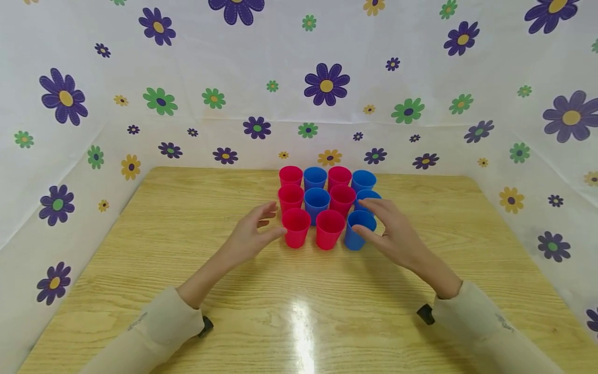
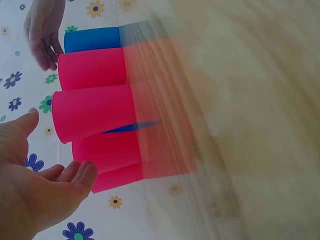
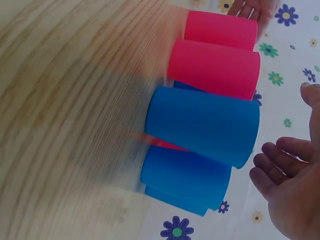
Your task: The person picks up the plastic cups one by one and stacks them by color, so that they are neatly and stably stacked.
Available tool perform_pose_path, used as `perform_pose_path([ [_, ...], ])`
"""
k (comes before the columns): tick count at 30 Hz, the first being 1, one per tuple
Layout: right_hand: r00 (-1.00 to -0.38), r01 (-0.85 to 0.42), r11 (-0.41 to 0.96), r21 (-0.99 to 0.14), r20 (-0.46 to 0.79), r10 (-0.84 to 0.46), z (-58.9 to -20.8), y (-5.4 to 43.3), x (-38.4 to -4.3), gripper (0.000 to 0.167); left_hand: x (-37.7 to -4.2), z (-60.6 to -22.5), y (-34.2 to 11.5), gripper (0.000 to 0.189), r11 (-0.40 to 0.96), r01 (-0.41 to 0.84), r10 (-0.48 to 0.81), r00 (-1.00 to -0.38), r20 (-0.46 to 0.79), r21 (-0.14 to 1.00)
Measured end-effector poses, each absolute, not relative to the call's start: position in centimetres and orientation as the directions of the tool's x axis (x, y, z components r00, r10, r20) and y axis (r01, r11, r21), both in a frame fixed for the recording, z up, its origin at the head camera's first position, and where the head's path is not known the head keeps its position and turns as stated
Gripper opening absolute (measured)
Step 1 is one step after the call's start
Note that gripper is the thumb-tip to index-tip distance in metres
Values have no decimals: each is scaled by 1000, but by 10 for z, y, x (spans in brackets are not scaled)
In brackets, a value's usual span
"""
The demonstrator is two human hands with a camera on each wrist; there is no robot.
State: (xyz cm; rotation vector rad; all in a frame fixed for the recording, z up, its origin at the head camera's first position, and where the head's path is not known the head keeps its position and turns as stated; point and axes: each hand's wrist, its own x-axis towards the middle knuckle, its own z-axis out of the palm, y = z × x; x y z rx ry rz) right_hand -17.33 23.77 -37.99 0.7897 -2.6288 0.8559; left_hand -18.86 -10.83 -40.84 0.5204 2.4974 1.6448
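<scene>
Several red and blue plastic cups stand upright, mouths up, in three close rows toward the back of the table. The front row holds a red cup (image 1: 296, 235) on the left, a second red cup (image 1: 329, 236) and a blue cup (image 1: 354, 240) on the right. Beside the left end of the rows is my left hand (image 1: 249, 231), fingers loosely bent, thumb at the front left red cup. My right hand (image 1: 397, 236) hovers by the right end, its thumb and fingers overlapping the blue cups in the head view. Both wrist views show an empty palm facing the cups.
The wooden table (image 1: 187, 270) spreads out around the cups. A white cloth (image 1: 261, 62) with printed flowers walls it at the back and both sides. Dark straps (image 1: 426, 314) show beneath the sleeves.
</scene>
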Motion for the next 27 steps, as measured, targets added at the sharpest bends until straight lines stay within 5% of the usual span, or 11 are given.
perform_pose_path([
  [27, -831, -550, 778, -304, 288, -475, -386, 193, -185, 67, -195, -405, -77, 79, 436, 127, 329, -944, -27, 891],
])
